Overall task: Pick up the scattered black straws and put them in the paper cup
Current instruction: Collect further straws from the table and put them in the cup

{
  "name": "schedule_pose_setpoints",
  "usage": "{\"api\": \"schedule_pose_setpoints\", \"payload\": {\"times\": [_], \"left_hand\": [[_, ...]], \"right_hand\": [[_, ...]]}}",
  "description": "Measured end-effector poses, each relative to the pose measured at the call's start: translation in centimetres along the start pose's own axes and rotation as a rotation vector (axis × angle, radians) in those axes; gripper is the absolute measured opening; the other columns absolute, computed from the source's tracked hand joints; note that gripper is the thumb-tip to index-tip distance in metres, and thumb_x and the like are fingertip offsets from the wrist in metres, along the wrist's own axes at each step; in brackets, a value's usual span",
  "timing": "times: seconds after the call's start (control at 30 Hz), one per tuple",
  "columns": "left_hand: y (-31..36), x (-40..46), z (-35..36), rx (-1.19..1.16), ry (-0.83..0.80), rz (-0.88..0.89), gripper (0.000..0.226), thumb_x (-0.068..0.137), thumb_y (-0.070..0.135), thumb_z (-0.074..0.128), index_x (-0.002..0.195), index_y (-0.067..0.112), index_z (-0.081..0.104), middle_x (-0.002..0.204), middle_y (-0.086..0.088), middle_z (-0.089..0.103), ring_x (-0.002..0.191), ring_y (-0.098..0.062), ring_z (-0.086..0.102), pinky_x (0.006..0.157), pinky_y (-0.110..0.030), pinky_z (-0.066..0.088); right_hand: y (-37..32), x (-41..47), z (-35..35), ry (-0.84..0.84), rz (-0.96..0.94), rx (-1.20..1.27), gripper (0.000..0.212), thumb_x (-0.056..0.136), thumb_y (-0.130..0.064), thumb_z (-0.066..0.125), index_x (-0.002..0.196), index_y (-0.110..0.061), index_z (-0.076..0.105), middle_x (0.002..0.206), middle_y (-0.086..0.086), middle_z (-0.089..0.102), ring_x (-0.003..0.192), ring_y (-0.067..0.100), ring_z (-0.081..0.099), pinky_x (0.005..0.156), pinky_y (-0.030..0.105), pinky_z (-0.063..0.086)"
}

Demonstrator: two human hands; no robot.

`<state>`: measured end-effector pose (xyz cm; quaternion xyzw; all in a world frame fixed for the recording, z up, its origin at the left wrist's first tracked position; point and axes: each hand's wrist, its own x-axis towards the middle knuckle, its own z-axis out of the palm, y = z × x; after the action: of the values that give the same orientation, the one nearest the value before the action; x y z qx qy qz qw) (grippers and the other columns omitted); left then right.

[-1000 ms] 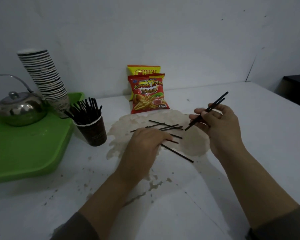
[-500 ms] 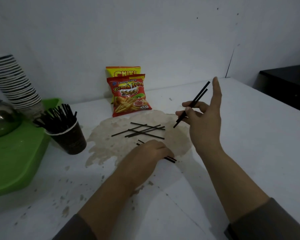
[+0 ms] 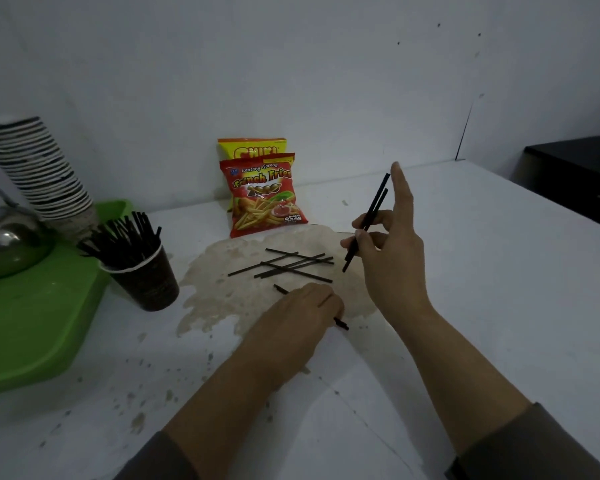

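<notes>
A: What sits furthest left?

B: A green tray (image 3: 32,327) with a steel kettle (image 3: 4,244) on it, and a leaning stack of paper cups (image 3: 39,168) at its far edge.

A: And the paper cup for the task?

B: The dark paper cup (image 3: 146,282) stands on the white table (image 3: 499,271) just beside the tray's right edge, already bristling with black straws (image 3: 122,233).

A: Moving on?

B: Two snack bags lean at the wall: a yellow bag (image 3: 253,148) behind a red French Fries bag (image 3: 264,195). In front of them a brownish stain (image 3: 222,289) spreads over the table, and several loose straws (image 3: 291,265) lie crossed on it.

A: The hands?

B: The left hand (image 3: 298,317) lies knuckles-up on the stain, fingers curled over a straw (image 3: 342,323) whose ends poke out on either side; it seems to pinch it, though the fingertips are hidden. The right hand (image 3: 388,258) is raised above the table, thumb and middle fingers clamped on two straws (image 3: 371,213) that slant upward, its index finger sticking straight up.
</notes>
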<state>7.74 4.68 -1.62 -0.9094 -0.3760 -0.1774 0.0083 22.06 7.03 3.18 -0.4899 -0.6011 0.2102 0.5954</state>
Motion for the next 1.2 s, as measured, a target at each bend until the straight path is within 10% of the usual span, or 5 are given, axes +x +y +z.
{"api": "schedule_pose_setpoints", "payload": {"times": [0.3,0.57,0.93,1.2], "left_hand": [[-2.2,-0.9,-7.5,-0.458,0.605,-0.353,0.027,0.083,0.011,0.063,0.092,0.037,0.059,0.08,0.02,0.065,0.077,0.008,0.062,0.067,-0.003,0.046],[-5.2,-4.7,-16.3,-0.491,1.017,-0.373,0.032,0.085,0.01,0.063,0.11,0.029,0.061,0.083,0.005,0.07,0.082,-0.013,0.07,0.079,-0.036,0.057],[-8.9,-8.4,-18.3,-0.391,1.163,-0.543,0.031,0.076,0.014,0.072,0.098,0.036,0.066,0.081,0.017,0.071,0.079,0.001,0.067,0.07,-0.013,0.052],[-11.5,-8.8,-15.1,-0.314,0.989,-0.685,0.028,0.075,0.008,0.073,0.091,0.03,0.067,0.077,0.013,0.068,0.072,0.001,0.065,0.071,-0.022,0.056]], "right_hand": [[-0.8,-1.1,1.6,-0.213,-0.087,-0.114,0.08,0.088,0.0,0.053,0.133,-0.053,0.014,0.087,-0.008,0.06,0.069,0.006,0.068,0.056,0.017,0.053],[-3.9,-2.5,8.2,-0.345,-0.079,0.019,0.074,0.088,0.0,0.055,0.138,-0.04,0.017,0.084,-0.011,0.061,0.069,0.006,0.069,0.066,0.027,0.058],[-12.2,-1.5,18.1,-0.056,-0.298,0.461,0.07,0.088,0.003,0.051,0.136,-0.038,0.021,0.089,-0.003,0.064,0.082,0.005,0.069,0.07,0.009,0.049],[-8.8,-2.0,21.2,-0.224,-0.254,0.158,0.077,0.088,-0.003,0.054,0.133,-0.05,0.015,0.084,-0.023,0.059,0.073,-0.012,0.059,0.062,0.01,0.045]]}}
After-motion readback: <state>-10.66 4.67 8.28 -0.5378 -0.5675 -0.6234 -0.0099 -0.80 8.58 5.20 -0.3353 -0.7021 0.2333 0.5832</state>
